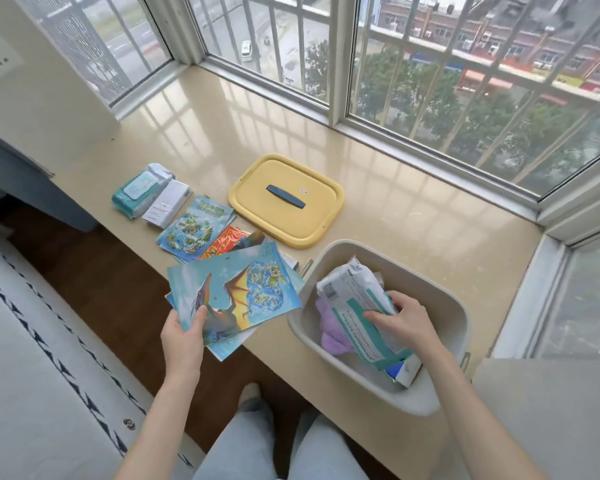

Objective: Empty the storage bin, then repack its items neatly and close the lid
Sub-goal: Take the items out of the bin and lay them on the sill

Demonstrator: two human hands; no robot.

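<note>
A beige storage bin [440, 292] sits on the window ledge at the right, near the front edge. Inside it my right hand [404, 315] grips a white and teal wipes pack [357, 306] lying over a purple cloth [329, 332]. My left hand [182, 336] holds a stack of blue dinosaur booklets [236, 292] above the ledge's front edge, left of the bin. The yellow lid [286, 200] with a dark handle lies flat behind the bin.
More booklets [194, 230], a red packet [227, 242], a white box [168, 202] and another wipes pack [141, 190] lie on the ledge [413, 216] at the left. Barred windows close the back and right. A bed is at my left.
</note>
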